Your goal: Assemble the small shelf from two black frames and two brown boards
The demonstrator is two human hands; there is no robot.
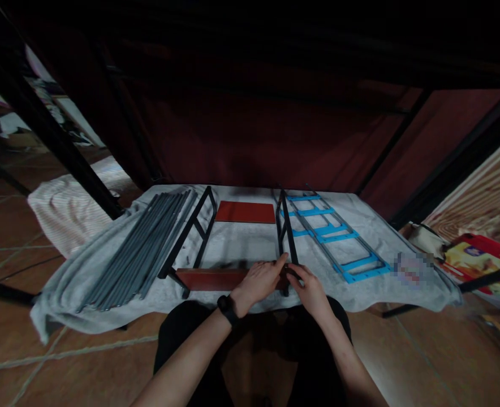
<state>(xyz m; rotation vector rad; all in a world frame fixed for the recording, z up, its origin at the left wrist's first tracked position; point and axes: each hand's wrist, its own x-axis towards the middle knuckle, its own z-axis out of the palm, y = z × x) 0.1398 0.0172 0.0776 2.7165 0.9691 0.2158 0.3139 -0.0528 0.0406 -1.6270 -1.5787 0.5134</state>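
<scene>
Left of the black frame [186, 233], a bundle of grey tubes [135, 249] lies on the cloth-covered tabletop [373, 233]. A red-brown board [214, 278] spans the frame's near side; an orange-red panel [245, 212] sits between its far ends. The left hand [261, 280] lies across the frame's near right corner, fingers stretched; the right hand [307, 285] bends its fingers there. What either grip grasps, I cannot tell. Right of the frame lies a blue-and-grey rack [339, 237].
</scene>
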